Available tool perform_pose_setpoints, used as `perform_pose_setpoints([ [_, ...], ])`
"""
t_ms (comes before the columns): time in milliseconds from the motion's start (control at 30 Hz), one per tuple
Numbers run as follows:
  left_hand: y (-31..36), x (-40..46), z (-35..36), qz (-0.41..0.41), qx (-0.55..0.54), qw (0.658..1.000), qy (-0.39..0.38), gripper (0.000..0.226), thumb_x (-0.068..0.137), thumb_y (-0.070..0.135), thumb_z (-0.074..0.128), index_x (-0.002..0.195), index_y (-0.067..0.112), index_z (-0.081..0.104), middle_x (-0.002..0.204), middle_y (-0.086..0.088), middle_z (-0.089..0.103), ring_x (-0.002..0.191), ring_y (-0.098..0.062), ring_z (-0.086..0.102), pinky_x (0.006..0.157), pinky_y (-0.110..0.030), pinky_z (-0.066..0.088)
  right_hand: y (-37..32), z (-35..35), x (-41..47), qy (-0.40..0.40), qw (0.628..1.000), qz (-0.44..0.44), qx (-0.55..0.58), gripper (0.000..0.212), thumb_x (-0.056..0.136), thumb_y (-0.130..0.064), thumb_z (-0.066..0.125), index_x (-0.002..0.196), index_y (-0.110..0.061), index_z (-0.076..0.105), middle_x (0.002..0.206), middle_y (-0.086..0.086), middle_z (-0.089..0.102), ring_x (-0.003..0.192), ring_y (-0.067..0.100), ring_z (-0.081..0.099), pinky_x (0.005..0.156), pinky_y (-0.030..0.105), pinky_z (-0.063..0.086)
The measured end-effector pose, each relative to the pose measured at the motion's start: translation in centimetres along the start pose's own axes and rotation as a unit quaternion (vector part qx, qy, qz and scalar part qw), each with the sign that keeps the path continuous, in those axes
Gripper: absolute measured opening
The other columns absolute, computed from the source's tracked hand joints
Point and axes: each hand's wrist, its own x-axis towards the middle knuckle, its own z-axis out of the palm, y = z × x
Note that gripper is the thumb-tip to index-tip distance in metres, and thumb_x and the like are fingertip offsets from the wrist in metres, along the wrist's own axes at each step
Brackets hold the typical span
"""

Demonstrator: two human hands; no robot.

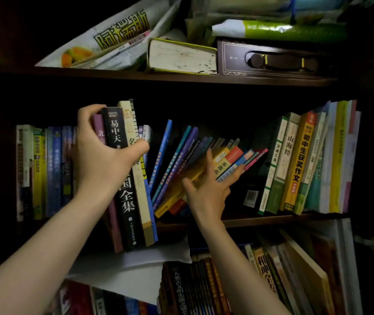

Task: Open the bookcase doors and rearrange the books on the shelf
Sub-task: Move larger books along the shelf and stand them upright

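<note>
Your left hand (104, 155) grips a bundle of tall books (122, 178) on the middle shelf (261, 220); your right hand (208, 185), fingers spread, presses the leaning books (204, 155) just beside them.

Middle shelf (261, 220) of dark wooden bookcase: upright row of thin paperbacks (45, 171) at far left. Just right of it, a clutch of tall books (124, 178) juts forward past the shelf edge, left hand (104, 155) around it. Centre: slanted stack of thin books (188, 160) leans right, right hand (208, 189) against it. Far right: row of leaning books (306, 164). Upper shelf: thick book lying flat (181, 57), beside a dark box with handle (274, 60) to its right.
</note>
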Motion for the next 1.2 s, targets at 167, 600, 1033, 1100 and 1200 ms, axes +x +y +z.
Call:
perform_pose_setpoints([
  [167, -0.2, 0.1, -0.1, 0.000, -0.007, 1.000, -0.003, 0.067, 0.062, 0.017, 0.081, 0.115, 0.027, 0.041, 0.090, 0.019, 0.052, 0.072, 0.012, 0.052, 0.059, -0.003, 0.036, -0.3, 1.1, 0.6, 0.052, 0.998, 0.011, -0.020, 0.064, 0.081, -0.046, 0.066, 0.136, -0.049, 0.034, 0.152, -0.002, -0.029, 0.132, 0.037, 0.022, 0.076, 0.035, 0.035],
  [600, -0.3, 0.0, 0.2, 0.010, -0.009, 1.000, 0.003, 0.068, 0.061, 0.018, 0.083, 0.113, 0.028, 0.042, 0.090, 0.018, 0.052, 0.074, 0.009, 0.052, 0.057, 0.001, 0.035, 1.9, -3.6, 2.4, 0.176, 0.976, -0.118, 0.053, 0.030, 0.078, -0.019, 0.068, 0.105, -0.029, 0.063, 0.155, -0.009, 0.021, 0.124, -0.005, 0.019, 0.088, 0.032, 0.036],
  [1033, -0.1, 0.0, 0.9, 0.022, -0.009, 1.000, -0.002, 0.066, 0.064, 0.011, 0.082, 0.113, 0.025, 0.041, 0.088, 0.021, 0.047, 0.068, 0.022, 0.047, 0.060, 0.003, 0.032, 2.6, -7.7, 4.2, 0.112, 0.975, -0.144, -0.128, 0.048, 0.086, -0.035, 0.054, 0.132, -0.039, 0.045, 0.155, -0.011, 0.016, 0.133, 0.042, 0.025, 0.085, 0.054, 0.050],
  [1100, -0.1, -0.1, 0.6, 0.018, -0.009, 1.000, 0.006, 0.065, 0.063, 0.011, 0.082, 0.110, 0.027, 0.040, 0.091, 0.014, 0.051, 0.068, 0.021, 0.047, 0.059, 0.003, 0.032, 2.6, -7.8, 3.8, 0.064, 0.980, -0.130, -0.134, 0.054, 0.088, -0.037, 0.054, 0.139, -0.041, 0.036, 0.157, -0.013, 0.002, 0.138, 0.046, 0.011, 0.098, 0.057, 0.041],
  [1200, 0.1, -0.3, 0.4, 0.023, -0.003, 1.000, 0.006, 0.065, 0.064, 0.009, 0.081, 0.108, 0.028, 0.038, 0.101, 0.002, 0.052, 0.072, 0.011, 0.049, 0.058, 0.003, 0.031, 3.0, -7.6, 2.9, 0.016, 0.971, -0.133, -0.199, 0.072, 0.081, -0.053, 0.049, 0.145, -0.047, 0.018, 0.157, -0.012, -0.015, 0.139, 0.048, 0.003, 0.106, 0.062, 0.021],
])
